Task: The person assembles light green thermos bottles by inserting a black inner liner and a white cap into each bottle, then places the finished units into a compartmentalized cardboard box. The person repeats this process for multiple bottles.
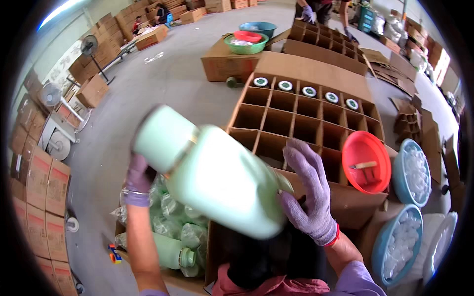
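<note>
A large mint-green thermos flask (224,185), blurred by motion, is tilted across the space before me, cap end up and to the left. My left hand (139,173), in a lilac knit glove, grips it at the cap; most of those fingers are hidden behind it. Beside the flask's base, my right hand (310,197) has its gloved fingers spread, the thumb at or close to the base edge. Below the flask, a carton holds plastic-wrapped bottles (194,236) and another mint-green flask (168,250) lying on its side.
Ahead stands a divided carton (264,121) with several white-capped bottles in its far row. A red basin (366,160) with a wooden-handled tool rests on its right corner. Blue basins (382,246) of clear plastic pieces stand at right. Beyond, a co-worker's gloved hands (308,15) are at another divided carton.
</note>
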`<action>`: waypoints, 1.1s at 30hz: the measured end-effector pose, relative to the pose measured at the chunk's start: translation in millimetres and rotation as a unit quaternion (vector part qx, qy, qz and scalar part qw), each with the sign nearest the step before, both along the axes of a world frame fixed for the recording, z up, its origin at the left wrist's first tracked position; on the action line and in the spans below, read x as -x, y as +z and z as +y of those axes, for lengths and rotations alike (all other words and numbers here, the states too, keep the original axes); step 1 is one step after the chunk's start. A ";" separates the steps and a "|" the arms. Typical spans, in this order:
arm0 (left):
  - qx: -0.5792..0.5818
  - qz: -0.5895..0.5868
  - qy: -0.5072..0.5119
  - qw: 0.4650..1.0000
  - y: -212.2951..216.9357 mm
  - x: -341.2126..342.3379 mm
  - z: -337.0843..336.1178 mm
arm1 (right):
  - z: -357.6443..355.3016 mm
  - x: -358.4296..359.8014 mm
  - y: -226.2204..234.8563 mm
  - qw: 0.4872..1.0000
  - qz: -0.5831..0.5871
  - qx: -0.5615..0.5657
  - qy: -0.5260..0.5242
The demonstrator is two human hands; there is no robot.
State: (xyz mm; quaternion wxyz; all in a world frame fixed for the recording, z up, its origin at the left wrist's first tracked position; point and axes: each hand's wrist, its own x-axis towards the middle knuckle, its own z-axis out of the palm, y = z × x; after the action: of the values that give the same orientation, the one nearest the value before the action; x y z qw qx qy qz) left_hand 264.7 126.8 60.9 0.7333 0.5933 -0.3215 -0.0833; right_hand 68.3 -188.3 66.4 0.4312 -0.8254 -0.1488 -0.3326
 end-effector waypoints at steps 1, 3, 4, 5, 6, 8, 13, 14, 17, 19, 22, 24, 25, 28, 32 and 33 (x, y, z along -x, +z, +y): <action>0.032 0.042 -0.078 0.996 -5.4 17.8 -23.8 | -2.8 8.0 10.0 1.000 -0.013 0.002 0.017; 0.043 0.112 -0.248 0.961 -19.1 49.6 -86.7 | -3.8 36.1 26.5 0.998 0.032 0.008 0.052; 0.083 0.197 -0.316 0.924 -30.5 73.3 -108.6 | -2.7 52.6 22.3 0.996 0.074 0.019 0.050; 0.091 0.293 -0.369 0.877 -42.3 103.3 -126.6 | 1.3 69.9 11.5 0.992 0.115 0.027 0.054; 0.030 0.265 -0.355 0.896 -50.1 126.3 -136.9 | 6.7 87.3 1.2 0.988 0.115 0.101 0.010; -0.016 0.309 -0.323 0.895 -67.7 176.3 -150.6 | 10.2 124.6 -37.5 0.981 0.180 0.046 -0.048; -0.172 0.042 -0.031 0.984 -91.8 274.4 -151.1 | -23.9 159.5 -74.0 0.981 0.176 0.068 -0.045; -0.171 -0.070 0.057 0.981 -90.0 278.1 -147.9 | -33.4 160.0 -71.1 0.979 0.181 0.036 -0.085; -0.083 0.256 0.142 0.953 -83.1 281.4 -123.3 | -59.8 169.2 -78.2 0.943 0.272 -0.040 -0.185; -0.232 0.033 0.136 0.962 -67.0 278.3 -141.7 | -44.9 165.3 -67.9 0.966 0.240 -0.099 -0.014; -0.161 0.128 -0.050 0.977 -77.0 286.8 -161.0 | -14.5 156.7 -69.3 0.972 0.214 -0.091 0.036; -0.145 0.044 -0.067 0.986 -46.9 270.6 -171.8 | -34.3 141.4 -76.7 0.939 0.207 -0.261 0.081; -0.050 0.099 -0.107 0.988 -39.9 267.4 -175.5 | -45.7 134.7 -72.8 0.886 0.200 -0.410 0.087; -0.197 0.102 -0.116 0.968 -61.7 257.5 -166.0 | -122.9 100.3 -63.9 0.965 0.056 -0.141 -0.215; -0.309 0.184 -0.205 0.910 -58.5 257.7 -165.0 | -260.4 53.8 -105.2 0.936 0.042 0.006 -0.349; -0.289 0.256 -0.204 0.899 -51.7 259.3 -165.6 | -277.7 52.3 -115.4 0.919 0.053 0.103 -0.377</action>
State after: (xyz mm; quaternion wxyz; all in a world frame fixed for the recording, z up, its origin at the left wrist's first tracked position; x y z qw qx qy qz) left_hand 5.4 -38.8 9.2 0.5532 0.6588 -0.1981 -0.4698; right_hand 16.0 -465.9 -49.1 0.1938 -0.8767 0.1633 -0.4088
